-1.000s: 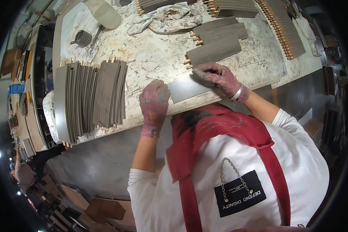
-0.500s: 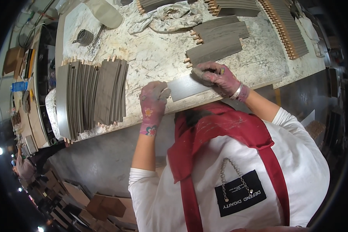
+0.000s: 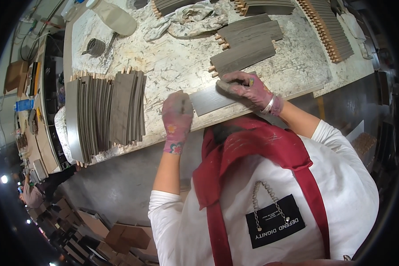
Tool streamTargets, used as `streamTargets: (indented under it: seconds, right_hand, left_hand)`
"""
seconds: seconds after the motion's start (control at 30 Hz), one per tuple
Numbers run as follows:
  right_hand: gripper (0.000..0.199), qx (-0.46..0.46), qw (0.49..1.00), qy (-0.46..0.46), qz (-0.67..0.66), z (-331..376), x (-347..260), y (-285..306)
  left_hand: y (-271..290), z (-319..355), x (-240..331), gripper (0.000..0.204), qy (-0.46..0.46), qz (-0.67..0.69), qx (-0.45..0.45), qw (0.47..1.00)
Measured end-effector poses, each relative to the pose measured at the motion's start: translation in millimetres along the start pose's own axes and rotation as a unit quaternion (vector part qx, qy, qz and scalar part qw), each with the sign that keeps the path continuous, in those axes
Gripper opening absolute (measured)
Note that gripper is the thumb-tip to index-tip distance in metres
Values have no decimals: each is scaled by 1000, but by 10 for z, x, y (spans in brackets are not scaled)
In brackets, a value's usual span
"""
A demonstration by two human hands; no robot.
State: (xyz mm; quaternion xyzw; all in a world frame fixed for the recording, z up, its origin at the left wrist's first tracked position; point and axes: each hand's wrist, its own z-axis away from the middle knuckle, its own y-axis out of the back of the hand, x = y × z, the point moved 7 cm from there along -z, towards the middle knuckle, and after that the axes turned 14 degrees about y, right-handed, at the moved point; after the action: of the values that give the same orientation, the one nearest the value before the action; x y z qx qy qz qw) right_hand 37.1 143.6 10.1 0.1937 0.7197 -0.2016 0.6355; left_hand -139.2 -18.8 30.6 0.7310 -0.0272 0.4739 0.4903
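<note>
A flat grey wooden slat (image 3: 213,100) lies at the table's front edge between my gloved hands. My right hand (image 3: 252,92), in a stained pink glove, grips its right part, fingers pointing left across the top. Beside the slat's left end is my left hand (image 3: 178,116), in a flowered pink glove, with its fingers curled closed. Motion blurs that hand slightly, and what its fingers hold, if anything, is hidden. Just beyond the slat rest several grey slats (image 3: 244,56) with wooden pegs at their left ends.
Packed rows of grey slats (image 3: 104,111) stand on the left of the worktable (image 3: 168,66). Farther back are a cloudy plastic bottle (image 3: 115,18), a dark cup (image 3: 95,47) and a crumpled rag (image 3: 188,21). A long row of pegged slats (image 3: 326,31) lies far right.
My left hand has shifted slightly down in the picture, and its fingers have turned beside the slat's end. The right hand has slid a little left along the slat.
</note>
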Motion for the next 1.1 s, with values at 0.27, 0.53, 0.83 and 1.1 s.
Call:
streamTargets:
  seconds: [0.27, 0.53, 0.83, 1.1]
  right_hand:
    - [39, 58, 997, -26, -47, 83, -163, 124]
    - [32, -138, 909, 148, 364, -178, -527, -570]
    - [21, -220, 864, 49, 451, -477, -290, -1168]
    - [15, -138, 812, 62, 564, -95, -700, -101]
  left_hand:
    - [-48, -1, 349, 63, -58, -224, -72, 970]
    - [-50, 454, 113, 83, -66, -115, -45, 990]
    - [-50, 472, -122, 80, -69, 13, 25, 997]
    - [119, 438, 109, 104, -152, -40, 14, 988]
